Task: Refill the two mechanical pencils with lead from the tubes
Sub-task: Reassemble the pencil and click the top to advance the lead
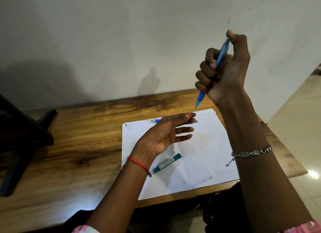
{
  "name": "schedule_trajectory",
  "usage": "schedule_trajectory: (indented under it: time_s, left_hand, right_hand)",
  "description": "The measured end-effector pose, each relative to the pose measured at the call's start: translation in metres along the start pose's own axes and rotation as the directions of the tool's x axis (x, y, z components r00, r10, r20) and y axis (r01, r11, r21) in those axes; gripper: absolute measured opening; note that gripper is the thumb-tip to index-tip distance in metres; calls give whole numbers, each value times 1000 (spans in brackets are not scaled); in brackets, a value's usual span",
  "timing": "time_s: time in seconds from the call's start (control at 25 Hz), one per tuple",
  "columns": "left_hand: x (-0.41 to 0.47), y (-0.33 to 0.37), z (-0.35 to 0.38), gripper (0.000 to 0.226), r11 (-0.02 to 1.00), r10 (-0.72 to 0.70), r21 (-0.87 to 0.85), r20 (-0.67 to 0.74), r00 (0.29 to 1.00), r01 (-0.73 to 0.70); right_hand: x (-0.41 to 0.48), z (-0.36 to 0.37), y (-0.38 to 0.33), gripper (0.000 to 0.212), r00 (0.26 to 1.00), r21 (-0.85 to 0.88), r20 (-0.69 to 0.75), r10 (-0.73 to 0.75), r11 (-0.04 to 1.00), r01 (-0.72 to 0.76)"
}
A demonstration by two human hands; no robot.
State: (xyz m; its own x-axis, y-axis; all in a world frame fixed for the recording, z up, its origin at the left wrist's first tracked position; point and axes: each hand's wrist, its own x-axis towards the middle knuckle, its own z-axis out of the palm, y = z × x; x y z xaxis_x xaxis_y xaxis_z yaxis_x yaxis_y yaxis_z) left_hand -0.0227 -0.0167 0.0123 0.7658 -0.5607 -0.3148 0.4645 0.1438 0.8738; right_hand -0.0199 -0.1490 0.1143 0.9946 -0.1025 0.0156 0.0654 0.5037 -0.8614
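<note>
Up above the counter [73,138], the right hand [224,67] is raised with a blue mechanical pencil [212,72] wrapped in a fist, fingers curled round the barrel and the thumb sitting on the top end, tip pointing down toward the paper. Can't see whether any lead is poking out of the tip, it's too small to tell.

Second mechanical pencil [156,120] is lying flat on the far edge of the white paper [199,154], mostly hidden behind the left hand [166,133]; only its blue front part with the metal tip shows on one side and a silvery end on the other. That left hand hovers over the sheet, loosely spread, fingers straight and pointing right, holding nothing as far as I can see.

Just one lead tube [167,163] is visible: a teal, see-through case with a white label, lying diagonally on the paper near the left wrist. Whether there's lead inside, I honestly can't tell.

Red thread [139,164] on the left wrist, a silver bracelet [251,152] on the right forearm, and pink sleeves at the bottom edge. Plain wall [121,32] behind the wooden counter, dark furniture [19,137] off to the left.
</note>
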Motion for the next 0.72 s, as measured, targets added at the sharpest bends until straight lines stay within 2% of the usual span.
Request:
schedule_trajectory:
  time_s: [0.72]
  left_hand:
    - [0,1,0,17,1000,5,-13,-6,1000,-5]
  right_hand:
    - [3,-1,-1,57,1000,-4,9,4,1000,-3]
